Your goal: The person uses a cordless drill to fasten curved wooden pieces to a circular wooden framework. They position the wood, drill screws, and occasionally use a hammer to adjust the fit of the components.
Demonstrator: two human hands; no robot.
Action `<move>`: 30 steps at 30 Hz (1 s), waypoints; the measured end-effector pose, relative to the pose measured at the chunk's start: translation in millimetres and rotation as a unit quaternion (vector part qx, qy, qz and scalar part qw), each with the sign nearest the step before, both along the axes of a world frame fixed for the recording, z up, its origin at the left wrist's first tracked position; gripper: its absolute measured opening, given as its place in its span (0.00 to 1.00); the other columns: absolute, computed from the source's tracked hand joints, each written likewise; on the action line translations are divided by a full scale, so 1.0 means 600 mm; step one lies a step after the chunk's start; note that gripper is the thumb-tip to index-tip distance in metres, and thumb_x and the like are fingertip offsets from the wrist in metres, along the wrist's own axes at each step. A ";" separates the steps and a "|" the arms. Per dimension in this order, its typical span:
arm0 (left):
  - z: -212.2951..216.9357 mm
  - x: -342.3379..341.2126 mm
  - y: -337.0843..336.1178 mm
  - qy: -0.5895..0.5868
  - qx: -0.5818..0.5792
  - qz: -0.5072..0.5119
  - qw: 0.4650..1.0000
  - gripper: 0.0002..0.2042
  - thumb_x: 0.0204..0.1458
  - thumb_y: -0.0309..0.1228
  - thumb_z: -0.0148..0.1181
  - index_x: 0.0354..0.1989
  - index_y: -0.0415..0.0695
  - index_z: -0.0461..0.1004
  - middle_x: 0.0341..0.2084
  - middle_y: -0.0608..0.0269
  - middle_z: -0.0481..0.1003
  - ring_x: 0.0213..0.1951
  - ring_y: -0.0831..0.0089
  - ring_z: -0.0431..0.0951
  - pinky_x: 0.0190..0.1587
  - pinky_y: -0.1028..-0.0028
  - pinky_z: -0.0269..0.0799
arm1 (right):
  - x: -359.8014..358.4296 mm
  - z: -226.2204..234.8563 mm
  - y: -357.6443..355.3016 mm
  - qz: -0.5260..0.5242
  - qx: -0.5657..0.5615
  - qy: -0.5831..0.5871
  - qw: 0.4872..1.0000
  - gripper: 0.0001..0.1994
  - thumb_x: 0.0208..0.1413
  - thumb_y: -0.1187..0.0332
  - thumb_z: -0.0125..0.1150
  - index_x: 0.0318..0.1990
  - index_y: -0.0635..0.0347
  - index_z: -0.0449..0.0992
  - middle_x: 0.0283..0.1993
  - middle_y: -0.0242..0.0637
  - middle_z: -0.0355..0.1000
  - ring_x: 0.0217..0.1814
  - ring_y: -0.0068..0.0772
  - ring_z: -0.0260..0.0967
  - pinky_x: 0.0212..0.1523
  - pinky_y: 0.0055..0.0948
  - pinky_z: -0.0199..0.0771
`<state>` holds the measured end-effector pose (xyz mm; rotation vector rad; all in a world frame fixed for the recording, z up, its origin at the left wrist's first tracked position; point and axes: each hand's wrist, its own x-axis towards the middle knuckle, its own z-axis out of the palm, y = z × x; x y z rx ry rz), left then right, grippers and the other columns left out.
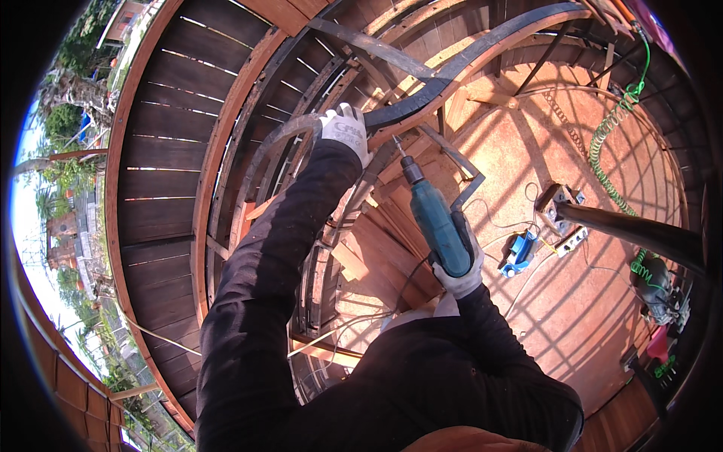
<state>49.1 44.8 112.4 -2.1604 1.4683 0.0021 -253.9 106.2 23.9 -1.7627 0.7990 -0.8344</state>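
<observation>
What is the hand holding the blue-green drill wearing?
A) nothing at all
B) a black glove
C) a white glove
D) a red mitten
C: the right hand wrapped around the grip of the blue-green drill is covered by a white work glove, and the left hand, up on the dark curved rail, wears one too.

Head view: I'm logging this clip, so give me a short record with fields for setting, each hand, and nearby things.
setting: curved wooden deck seen from above, dark curved rail across the top
left hand: white glove, gripping the rail
right hand: white glove, holding a teal drill, bit pointing up toward the rail
nearby: green coiled hose, blue tool on the floor
</observation>
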 end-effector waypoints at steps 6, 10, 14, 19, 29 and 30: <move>0.013 -0.008 0.000 -0.010 0.010 0.001 1.000 0.41 0.41 0.53 0.68 0.58 0.38 0.62 0.52 0.48 0.66 0.51 0.54 0.72 0.53 0.57 0.67 | 0.001 -0.001 -0.001 0.004 0.031 -0.029 0.999 0.43 0.34 0.69 0.65 0.64 0.72 0.59 0.62 0.55 0.64 0.64 0.46 0.64 0.65 0.37 0.61; 0.007 -0.005 0.000 -0.008 0.001 -0.004 1.000 0.40 0.41 0.53 0.68 0.58 0.38 0.62 0.52 0.47 0.66 0.51 0.54 0.72 0.53 0.57 0.67 | -0.001 0.003 -0.001 0.011 0.034 -0.011 0.999 0.43 0.34 0.68 0.67 0.64 0.70 0.59 0.62 0.56 0.64 0.65 0.50 0.63 0.65 0.39 0.60; 0.002 -0.001 0.004 0.002 -0.009 -0.001 1.000 0.41 0.41 0.53 0.68 0.58 0.38 0.62 0.53 0.47 0.66 0.51 0.53 0.72 0.53 0.57 0.67 | 0.002 -0.012 0.001 -0.001 -0.047 -0.021 0.999 0.43 0.34 0.68 0.68 0.63 0.65 0.59 0.62 0.57 0.63 0.64 0.55 0.63 0.65 0.42 0.62; 0.007 -0.004 0.000 0.002 0.007 0.006 1.000 0.41 0.41 0.53 0.68 0.59 0.38 0.61 0.54 0.47 0.65 0.52 0.53 0.72 0.53 0.58 0.67 | 0.004 0.001 -0.010 0.012 -0.062 0.024 0.998 0.43 0.35 0.68 0.69 0.64 0.59 0.58 0.61 0.56 0.64 0.63 0.58 0.64 0.63 0.45 0.65; -0.011 0.005 0.002 -0.005 -0.019 0.004 1.000 0.39 0.41 0.52 0.67 0.59 0.40 0.64 0.52 0.51 0.66 0.50 0.54 0.71 0.50 0.56 0.69 | 0.012 0.009 -0.028 0.030 -0.123 0.038 0.991 0.44 0.33 0.63 0.73 0.63 0.60 0.60 0.60 0.53 0.63 0.61 0.58 0.63 0.59 0.49 0.67; -0.011 0.005 0.003 -0.006 -0.019 0.004 1.000 0.39 0.41 0.52 0.67 0.59 0.40 0.64 0.52 0.51 0.66 0.50 0.54 0.71 0.50 0.56 0.69 | 0.013 0.020 -0.031 0.049 -0.115 0.060 0.990 0.45 0.34 0.64 0.73 0.64 0.59 0.58 0.62 0.53 0.62 0.62 0.58 0.62 0.60 0.48 0.67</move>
